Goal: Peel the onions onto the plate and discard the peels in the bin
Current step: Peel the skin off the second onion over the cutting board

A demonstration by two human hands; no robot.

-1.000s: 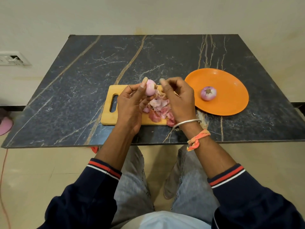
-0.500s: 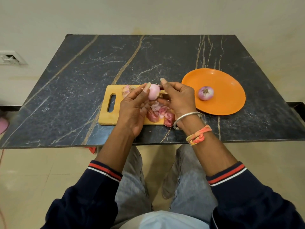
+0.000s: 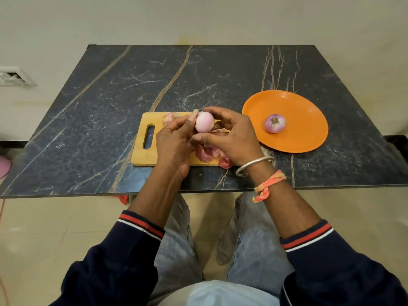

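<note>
A pale pink peeled onion (image 3: 204, 122) is held above the wooden cutting board (image 3: 143, 155). My left hand (image 3: 175, 142) grips it from the left and below. My right hand (image 3: 234, 138) touches it from the right, with fingertips on its top and underside. Loose pink peels (image 3: 206, 154) lie on the board under my hands, and another scrap of peel (image 3: 169, 117) lies at the board's far edge. A second peeled onion (image 3: 275, 123) rests on the orange plate (image 3: 309, 129) to the right. No bin is in view.
The dark marble table (image 3: 198, 80) stands against a cream wall. A wall socket (image 3: 13, 77) is at the far left. A pink object (image 3: 4, 166) sits on the floor at the left edge. My knees are under the table's near edge.
Both hands have turned the onion between them, and my right fingers have closed in around it. The view has shifted slightly.
</note>
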